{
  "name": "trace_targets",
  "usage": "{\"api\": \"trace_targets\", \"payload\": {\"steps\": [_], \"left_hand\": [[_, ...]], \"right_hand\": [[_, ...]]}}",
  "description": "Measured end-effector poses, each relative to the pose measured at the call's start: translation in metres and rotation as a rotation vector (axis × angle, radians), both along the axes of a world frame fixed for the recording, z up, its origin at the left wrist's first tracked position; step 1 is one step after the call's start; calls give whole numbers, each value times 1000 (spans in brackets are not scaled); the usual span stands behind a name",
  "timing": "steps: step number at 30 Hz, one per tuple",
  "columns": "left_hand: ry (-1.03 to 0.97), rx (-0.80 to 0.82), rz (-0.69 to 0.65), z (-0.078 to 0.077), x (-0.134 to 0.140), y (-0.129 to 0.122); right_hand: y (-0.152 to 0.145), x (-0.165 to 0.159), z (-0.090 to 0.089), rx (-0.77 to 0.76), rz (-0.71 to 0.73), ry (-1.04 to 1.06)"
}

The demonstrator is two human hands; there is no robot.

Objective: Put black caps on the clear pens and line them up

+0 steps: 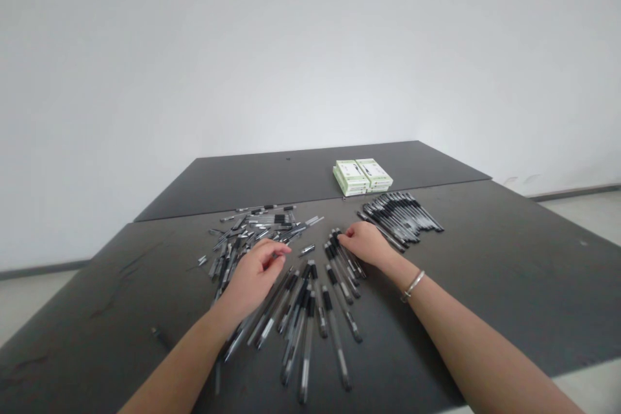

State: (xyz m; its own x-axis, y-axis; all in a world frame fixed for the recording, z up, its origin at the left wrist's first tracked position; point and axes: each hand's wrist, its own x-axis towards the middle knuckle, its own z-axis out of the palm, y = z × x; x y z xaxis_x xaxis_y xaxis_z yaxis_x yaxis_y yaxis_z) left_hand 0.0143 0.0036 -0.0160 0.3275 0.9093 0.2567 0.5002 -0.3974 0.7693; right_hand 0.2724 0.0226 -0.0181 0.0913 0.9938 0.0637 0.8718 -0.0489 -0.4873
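My left hand (257, 273) hovers over a spread of pens, its fingers loosely curled with the thumb apart from the index finger; I see nothing held in it. Below it, clear-barrelled pens (309, 343) with black grips fan out towards me. My right hand (365, 243) is closed at the top of a short row of similar pens (343, 265), fingertips on the end of a pen; its fingers partly hide what they grip. Between the hands lies a small clear pen cap (306, 250). Loose caps and pen parts (257, 226) are heaped behind and left of my left hand.
Several pens lie side by side in a neat row (402, 217) to the right. Behind them, white and green boxes (362, 176) are stacked on the dark table (485, 259). A seam crosses the table. A pale wall (310, 45) rises behind it.
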Motion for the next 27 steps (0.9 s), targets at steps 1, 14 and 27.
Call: {"api": "trace_targets", "payload": {"steps": [1, 14, 27], "left_hand": [[-2, 1, 0, 1, 1, -1], [-241, -372, -160, 5, 5, -13], [-376, -397, -6, 7, -2, -6]], "right_hand": [[0, 0, 0, 15, -9, 37], [-17, -29, 14, -62, 182, 1017], [-28, -47, 11, -99, 323, 1308]]}}
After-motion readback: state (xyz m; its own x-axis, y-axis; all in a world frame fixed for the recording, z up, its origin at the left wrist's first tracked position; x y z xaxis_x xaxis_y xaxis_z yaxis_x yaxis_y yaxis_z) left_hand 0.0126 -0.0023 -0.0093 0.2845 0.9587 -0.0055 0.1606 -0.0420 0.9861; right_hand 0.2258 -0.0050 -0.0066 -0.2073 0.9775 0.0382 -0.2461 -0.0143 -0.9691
